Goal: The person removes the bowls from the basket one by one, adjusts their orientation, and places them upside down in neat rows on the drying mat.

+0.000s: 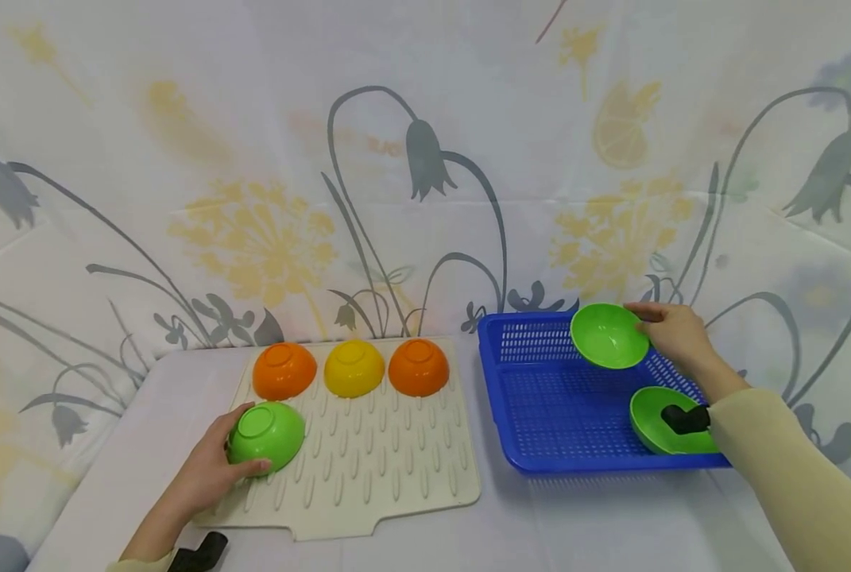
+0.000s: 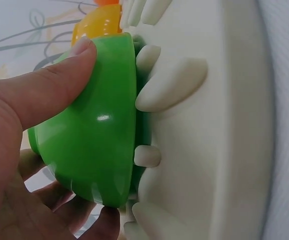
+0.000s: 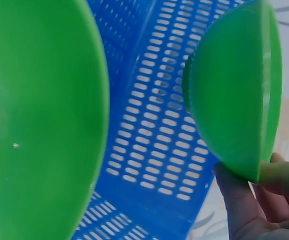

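- At the back, note a white backdrop cloth (image 1: 482,48) printed with grey bellflowers and yellow flower heads; in front of it, a plain white tablecloth (image 1: 575,524).
- Along the far edge of a cream mat (image 1: 418,485), find three upturned bowls in a row: left orange bowl (image 1: 284,371), yellow bowl (image 1: 354,369) and right orange bowl (image 1: 419,368).
- Just beside the mat, to the right, find a blue basket (image 1: 504,429).
- Inside the basket, near right corner, find a third green bowl (image 1: 650,421), partly blocked from the head view by a black wrist fitting (image 1: 685,419) and the cream right sleeve (image 1: 790,469).
- Record glossy, rounded bowls with ring-shaped feet; slotted basket walls above a finely perforated floor; rows of raised oblong nubs across the mat.
- Observe left green bowl (image 1: 271,441) upside down on the mat, in front of the left orange bowl; grasped by the left hand (image 1: 210,465), thumb and fingers around the wall.
- Observe right green bowl (image 1: 609,337) raised at the basket's far side, mouth toward the head camera; pinched at the rim by the right hand (image 1: 675,338).
- Cannot determine contact with the basket wall.
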The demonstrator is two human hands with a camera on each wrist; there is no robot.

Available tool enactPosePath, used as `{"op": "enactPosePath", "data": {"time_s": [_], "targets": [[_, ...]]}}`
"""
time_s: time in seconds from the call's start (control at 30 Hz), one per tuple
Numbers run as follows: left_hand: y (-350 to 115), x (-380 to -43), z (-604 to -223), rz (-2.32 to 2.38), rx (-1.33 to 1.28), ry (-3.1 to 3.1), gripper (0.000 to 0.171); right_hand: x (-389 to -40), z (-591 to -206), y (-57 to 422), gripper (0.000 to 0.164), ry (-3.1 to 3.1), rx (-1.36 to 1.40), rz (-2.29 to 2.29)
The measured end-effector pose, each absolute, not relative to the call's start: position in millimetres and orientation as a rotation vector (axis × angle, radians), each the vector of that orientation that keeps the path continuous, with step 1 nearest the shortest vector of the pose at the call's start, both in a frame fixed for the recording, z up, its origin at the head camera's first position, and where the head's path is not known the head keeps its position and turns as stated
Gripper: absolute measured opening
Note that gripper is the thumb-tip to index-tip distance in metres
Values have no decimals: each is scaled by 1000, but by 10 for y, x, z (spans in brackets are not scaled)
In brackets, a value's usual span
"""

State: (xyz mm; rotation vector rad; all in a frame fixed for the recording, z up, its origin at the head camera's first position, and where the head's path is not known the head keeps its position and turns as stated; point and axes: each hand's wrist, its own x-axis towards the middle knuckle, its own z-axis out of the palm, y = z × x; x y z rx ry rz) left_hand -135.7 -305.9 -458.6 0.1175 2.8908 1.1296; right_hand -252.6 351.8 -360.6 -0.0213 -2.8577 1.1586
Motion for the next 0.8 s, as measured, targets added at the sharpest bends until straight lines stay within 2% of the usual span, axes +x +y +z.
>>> {"op": "enactPosePath", "data": {"time_s": [0.8], "targets": [[-3043,-1341,-4572,1152,140,2891,104,-2172,-3303,2907,41,-2952,240,1347]]}}
